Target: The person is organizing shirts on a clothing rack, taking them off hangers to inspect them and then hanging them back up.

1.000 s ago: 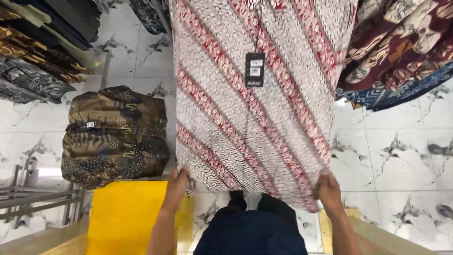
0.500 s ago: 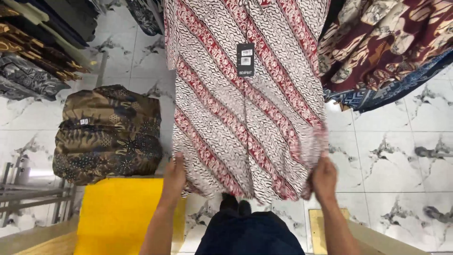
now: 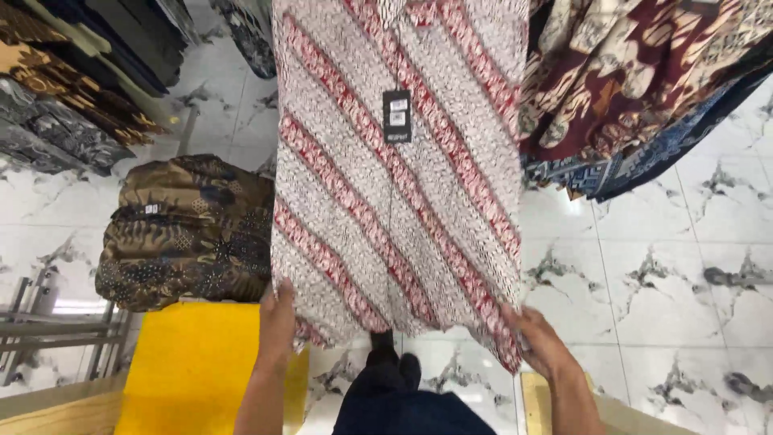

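Note:
A white batik shirt [image 3: 403, 177] with red diagonal stripes hangs in front of me, a small black tag [image 3: 396, 115] dangling on its front. My left hand [image 3: 277, 321] grips its lower left hem. My right hand [image 3: 538, 340] grips the lower right hem. The cloth is stretched flat between both hands. Below it I see my dark trousers and shoes [image 3: 394, 370] on the floor.
A stack of brown patterned garments [image 3: 185, 234] lies on a yellow stand [image 3: 197, 362] at left. Dark clothes [image 3: 72, 89] hang at upper left, maroon and blue batiks [image 3: 644, 89] at upper right. A metal rail [image 3: 48, 330] stands at lower left. White marbled tile floor [image 3: 676, 274].
The shirt's lower hem has been pulled wider and flatter; my right hand moved from bunched cloth to the right corner. The view has shifted slightly.

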